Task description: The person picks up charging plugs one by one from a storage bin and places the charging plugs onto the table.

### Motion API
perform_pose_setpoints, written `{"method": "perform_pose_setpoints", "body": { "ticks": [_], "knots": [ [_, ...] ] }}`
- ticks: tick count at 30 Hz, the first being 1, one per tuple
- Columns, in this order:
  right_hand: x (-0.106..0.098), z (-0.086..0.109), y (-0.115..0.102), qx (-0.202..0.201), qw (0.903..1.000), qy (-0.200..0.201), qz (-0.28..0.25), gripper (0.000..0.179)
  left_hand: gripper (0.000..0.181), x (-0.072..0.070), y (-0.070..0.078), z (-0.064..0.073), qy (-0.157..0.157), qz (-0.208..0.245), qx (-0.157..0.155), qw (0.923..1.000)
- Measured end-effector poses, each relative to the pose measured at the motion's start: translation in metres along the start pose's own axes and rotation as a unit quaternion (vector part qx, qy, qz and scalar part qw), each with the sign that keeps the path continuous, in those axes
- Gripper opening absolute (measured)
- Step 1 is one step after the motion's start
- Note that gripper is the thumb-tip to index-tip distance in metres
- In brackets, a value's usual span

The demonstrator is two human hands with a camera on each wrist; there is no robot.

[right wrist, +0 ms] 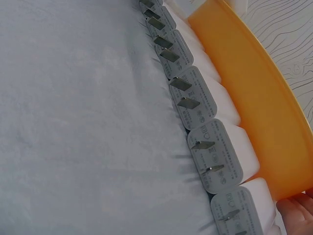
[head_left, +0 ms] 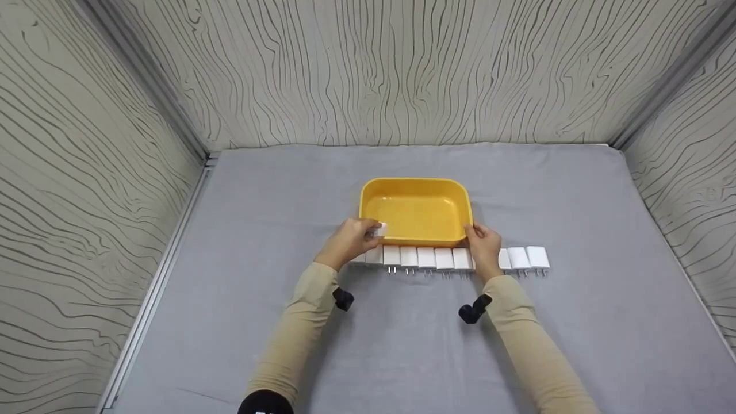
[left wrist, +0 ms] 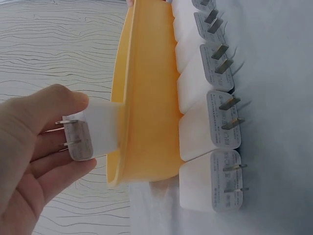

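My left hand point(head_left: 352, 238) pinches a white plug-in charger point(left wrist: 103, 128) between thumb and fingers, at the front left corner of a yellow plastic basin point(head_left: 417, 241). Two metal prongs on this charger point back toward the palm. Over at the basin's front right corner, my right hand point(head_left: 485, 244) grips the rim. Only part of that hand shows in the right wrist view. The inside of the basin holds no other charger that I can see. Along its front side runs a row of white chargers point(head_left: 426, 257), set side by side, prongs facing me.
Grey cloth point(head_left: 402, 356) covers the table. Wood-grain patterned panels point(head_left: 368, 75) stand at the back and on both sides. A metal rail point(head_left: 158, 282) follows the left edge. The right hand and forearm hide part of the row.
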State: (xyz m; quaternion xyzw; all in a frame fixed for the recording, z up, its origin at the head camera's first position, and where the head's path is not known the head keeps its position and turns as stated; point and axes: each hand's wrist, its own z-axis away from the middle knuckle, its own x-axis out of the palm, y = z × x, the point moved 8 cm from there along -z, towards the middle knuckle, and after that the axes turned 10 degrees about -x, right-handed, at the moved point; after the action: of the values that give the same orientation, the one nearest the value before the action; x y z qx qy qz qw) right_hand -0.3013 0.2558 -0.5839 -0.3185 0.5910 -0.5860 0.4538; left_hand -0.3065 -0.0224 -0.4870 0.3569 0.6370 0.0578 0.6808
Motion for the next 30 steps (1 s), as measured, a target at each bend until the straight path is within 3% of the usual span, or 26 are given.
{"method": "perform_pose_setpoints", "body": {
  "ticks": [7, 17, 30],
  "knots": [
    [-0.002, 0.0, 0.0, -0.007, 0.9999, 0.011, 0.011, 0.043, 0.026, -0.003, -0.003, 0.005, 0.016, -0.002, -0.001, 0.9999],
    [-0.003, -0.001, -0.001, -0.011, 0.9997, 0.011, 0.021, 0.041, 0.02, -0.018, -0.015, 0.019, 0.091, 0.011, 0.018, 0.9956],
    [-0.001, -0.001, 0.0, -0.016, 0.9996, 0.007, 0.024, 0.041, 0.02, -0.016, -0.042, 0.036, 0.128, 0.031, -0.025, 0.991]
  ]
}}
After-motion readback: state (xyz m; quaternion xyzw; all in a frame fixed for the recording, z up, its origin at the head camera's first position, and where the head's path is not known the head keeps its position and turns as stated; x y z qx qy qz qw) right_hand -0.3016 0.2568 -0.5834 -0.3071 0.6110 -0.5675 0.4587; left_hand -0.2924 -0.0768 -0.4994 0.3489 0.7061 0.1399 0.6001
